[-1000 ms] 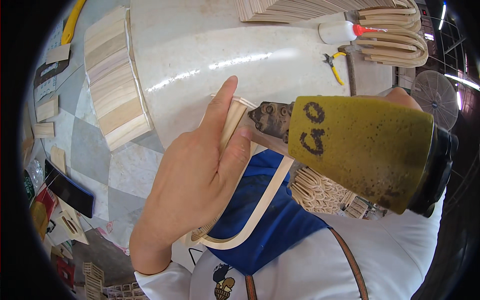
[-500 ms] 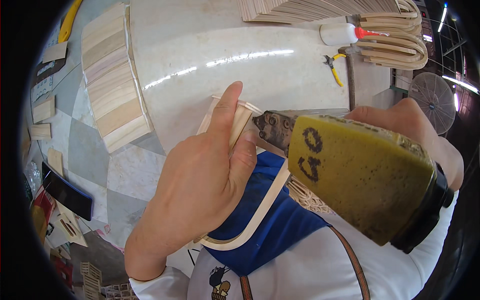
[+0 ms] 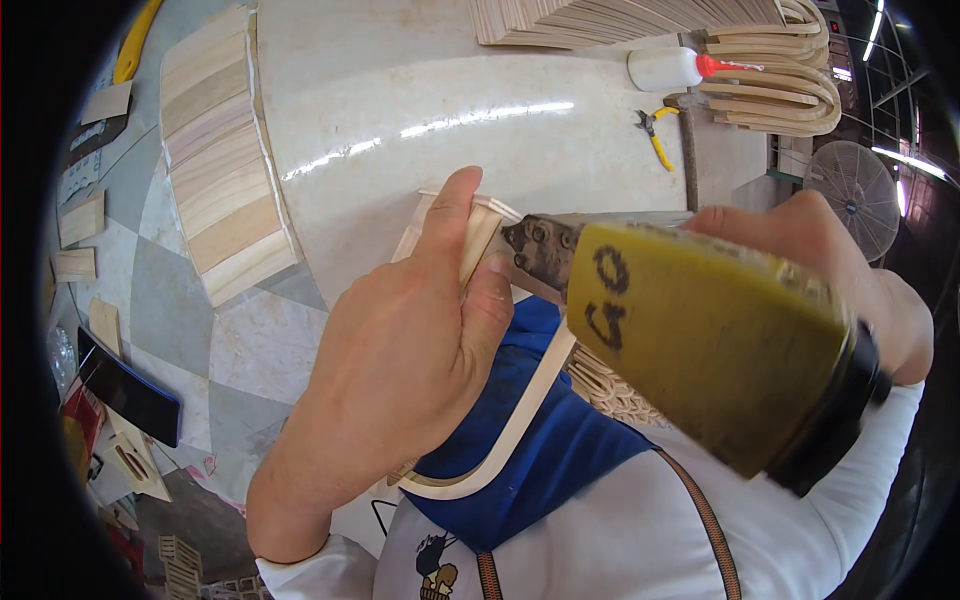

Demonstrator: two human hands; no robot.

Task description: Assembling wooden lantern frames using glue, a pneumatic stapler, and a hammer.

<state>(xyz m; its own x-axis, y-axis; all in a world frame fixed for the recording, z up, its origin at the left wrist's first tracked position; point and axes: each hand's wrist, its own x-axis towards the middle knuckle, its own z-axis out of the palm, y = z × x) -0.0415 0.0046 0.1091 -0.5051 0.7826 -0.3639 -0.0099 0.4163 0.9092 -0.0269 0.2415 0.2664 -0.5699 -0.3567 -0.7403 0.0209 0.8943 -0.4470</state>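
Note:
My left hand is closed on a small wooden basket frame, its index finger stretched along the top and its thumb pressed on the near side. A pale bent-wood handle curves below, in front of my blue apron. My right hand grips a worn yellow-green nail gun with a black end cap; the tool hides part of the fingers. The gun's dark metal nose meets the right edge of the wood, by my left thumb.
On the pale table lie a row of flat wooden slats, a white glue bottle with red tip and yellow-handled pliers. Bent wooden strips are stacked at far right. A phone lies at left; a fan stands beyond.
The nail gun's rear end has tilted slightly upward and its body is a little blurred. The background has shifted slightly left; my left hand keeps its hold on the wood.

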